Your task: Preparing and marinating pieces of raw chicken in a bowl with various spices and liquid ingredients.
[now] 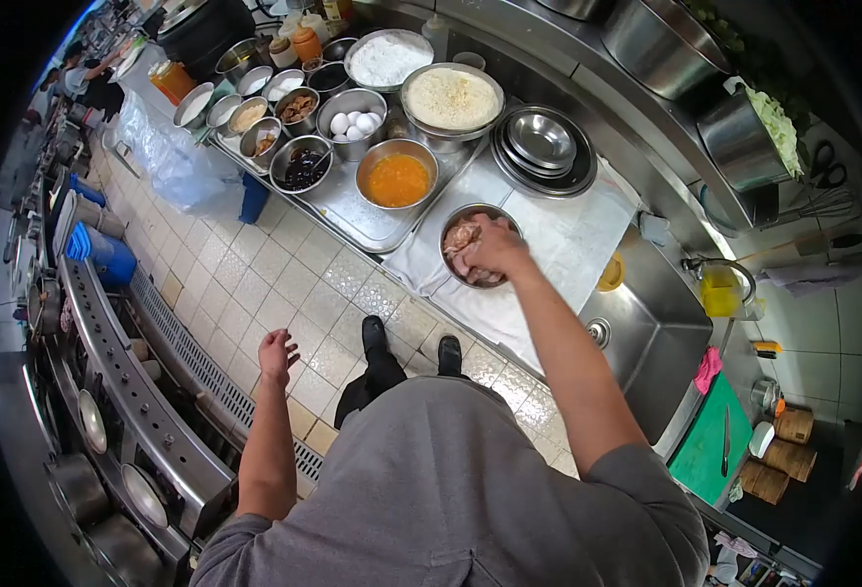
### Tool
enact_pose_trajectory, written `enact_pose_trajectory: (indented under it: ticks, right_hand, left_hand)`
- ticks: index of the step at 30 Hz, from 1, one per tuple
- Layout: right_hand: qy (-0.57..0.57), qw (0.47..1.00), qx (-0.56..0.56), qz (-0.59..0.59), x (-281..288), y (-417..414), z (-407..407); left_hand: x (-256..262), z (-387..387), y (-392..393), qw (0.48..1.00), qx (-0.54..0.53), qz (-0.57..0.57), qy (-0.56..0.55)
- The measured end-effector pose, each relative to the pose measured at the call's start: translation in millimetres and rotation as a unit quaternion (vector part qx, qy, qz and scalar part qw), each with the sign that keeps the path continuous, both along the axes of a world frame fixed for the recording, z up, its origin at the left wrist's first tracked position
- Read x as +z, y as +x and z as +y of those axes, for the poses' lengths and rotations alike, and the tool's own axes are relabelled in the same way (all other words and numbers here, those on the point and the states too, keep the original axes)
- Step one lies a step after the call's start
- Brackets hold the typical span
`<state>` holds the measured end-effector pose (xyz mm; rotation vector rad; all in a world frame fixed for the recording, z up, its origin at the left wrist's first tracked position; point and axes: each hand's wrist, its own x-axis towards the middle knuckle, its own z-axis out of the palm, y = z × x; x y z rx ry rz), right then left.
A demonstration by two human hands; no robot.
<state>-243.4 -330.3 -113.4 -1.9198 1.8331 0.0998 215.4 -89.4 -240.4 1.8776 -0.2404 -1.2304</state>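
Note:
My right hand (pixel 495 246) reaches into a steel bowl of raw meat (pixel 463 233) on a white cloth (pixel 548 227); its fingertips are down among the pieces, partly hidden. My left hand (pixel 278 355) hangs over the tiled floor with fingers loosely bent and nothing in it. Left of the meat stand a steel bowl of beaten egg (pixel 399 180) and a bowl of dark sauce (pixel 302 169) with a spoon. Behind them are a bowl of whole eggs (pixel 355 126), a bowl of pale crumbs (pixel 452 98) and a bowl of white powder (pixel 389 59). Stacked steel plates (pixel 542 141) sit behind the meat.
A steel sink (pixel 651 323) lies at the right, with a green cutting board (pixel 713 440) and a knife (pixel 726 442) beyond it. Pots line the shelf (pixel 666 103) above. A stove (pixel 137 396) runs along the left. Other people (pixel 82 77) stand far back at the upper left.

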Motion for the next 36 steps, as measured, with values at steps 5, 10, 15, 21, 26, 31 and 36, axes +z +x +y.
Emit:
enact_pose_trajectory:
  ticks: [5, 10, 15, 21, 26, 31, 36]
  right_hand:
    - [-0.024, 0.998, 0.036, 0.046, -21, 28, -5]
    - [-0.033, 0.995, 0.072, -0.054, -15, -14, -14]
    - [0.077, 0.978, 0.136, -0.139, 52, -22, -7]
    - [0.007, 0.998, 0.048, 0.046, 12, 28, 2]
    - [-0.075, 0.994, 0.076, 0.030, -24, 11, -10]
    - [-0.003, 0.984, 0.090, -0.156, 7, -19, -15]
    - [-0.003, 0.975, 0.202, -0.089, 6, -26, -1]
  left_hand:
    - [-68, 95, 48, 0.980, -0.094, -0.130, 0.118]
    - [-69, 162, 37, 0.960, -0.156, -0.129, 0.192]
    - [-55, 195, 37, 0.963, -0.050, -0.039, 0.264]
    - [-51, 174, 42, 0.961, -0.054, -0.054, 0.266]
    - [-40, 111, 38, 0.974, -0.093, -0.123, 0.168]
    - [-41, 100, 37, 0.979, -0.136, -0.138, 0.067]
    - [-48, 144, 41, 0.967, -0.142, -0.123, 0.170]
